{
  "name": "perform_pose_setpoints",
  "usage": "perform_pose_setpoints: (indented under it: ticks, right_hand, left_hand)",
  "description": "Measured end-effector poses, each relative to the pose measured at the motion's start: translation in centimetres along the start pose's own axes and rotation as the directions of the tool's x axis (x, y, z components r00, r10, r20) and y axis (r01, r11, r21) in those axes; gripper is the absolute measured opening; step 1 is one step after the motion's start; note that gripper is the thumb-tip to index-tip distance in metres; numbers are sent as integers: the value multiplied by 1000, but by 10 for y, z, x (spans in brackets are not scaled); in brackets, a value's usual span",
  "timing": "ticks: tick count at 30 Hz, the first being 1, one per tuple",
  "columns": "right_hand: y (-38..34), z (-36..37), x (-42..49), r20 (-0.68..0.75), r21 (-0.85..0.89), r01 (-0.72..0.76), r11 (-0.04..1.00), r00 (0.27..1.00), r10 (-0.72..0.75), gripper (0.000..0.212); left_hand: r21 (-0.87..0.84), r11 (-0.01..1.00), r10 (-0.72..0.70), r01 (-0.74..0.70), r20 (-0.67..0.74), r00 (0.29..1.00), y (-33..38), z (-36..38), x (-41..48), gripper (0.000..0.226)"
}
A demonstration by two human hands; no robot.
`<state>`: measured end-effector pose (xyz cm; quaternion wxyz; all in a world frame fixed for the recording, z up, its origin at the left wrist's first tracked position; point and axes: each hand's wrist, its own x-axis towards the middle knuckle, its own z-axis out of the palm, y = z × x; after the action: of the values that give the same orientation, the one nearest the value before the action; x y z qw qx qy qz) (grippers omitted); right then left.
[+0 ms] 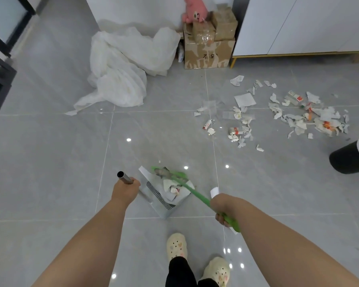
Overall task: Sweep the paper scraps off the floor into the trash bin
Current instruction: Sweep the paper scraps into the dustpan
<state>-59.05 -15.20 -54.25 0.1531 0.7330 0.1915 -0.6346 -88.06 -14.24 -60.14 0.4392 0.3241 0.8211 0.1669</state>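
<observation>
large cardboard box (207,52): dark digits stood on its front face, upside down from where I was standing. They looked like a 5 and a 2 with a dot between them. I could not be sure of their order, or whether more characters followed.
torn packets (235,131): these lay crumpled among the litter on the floor and showed red and white print, too small to read.
paper scraps (325,116): some carried patches of red and orange print, with no letter legible.
smaller taped boxes (224,23): these were stacked on the large cardboard box, and any label under the tape was too blurred to read.
</observation>
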Motion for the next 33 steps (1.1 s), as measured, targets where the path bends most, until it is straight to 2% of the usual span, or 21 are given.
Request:
perform_pose_setpoints:
  ticks: [2,4,12,16,21,25,30,33]
  right_hand:
    - [0,-4,-1,53,-20,-28,999,998,29,18]
    - [2,-11,-5,37,-35,-26,999,999,28,19]
    - [12,-26,-44,-150,9,114,993,982,-111,17]
    - [15,-43,-72,-211,88,152,984,969,-130,27]
    - [14,-65,-116,-302,95,256,962,928,-217,25]
    - [9,-85,-155,-345,105,295,950,906,-244,11]
    - [15,-113,-195,-380,135,309,941,894,-239,8]
    - [29,-133,-201,-410,207,331,921,884,-226,21]
  left_hand:
    - [-55,998,-32,31,-20,999,-3,0,0,15]
    - [-123,990,-73,67,-52,996,-3,1,-4,14]
    - [-282,957,-98,64,-105,990,33,20,-38,17]
    - [-278,960,-51,16,-117,992,75,18,-55,15]
    - [-259,965,11,-36,-96,995,134,9,-75,19]
    - [-247,964,83,-99,-73,994,183,-2,-94,35]
    - [-223,963,154,-149,6,988,257,-9,-120,52]
    - [-205,963,188,-175,44,981,297,-3,-142,56]
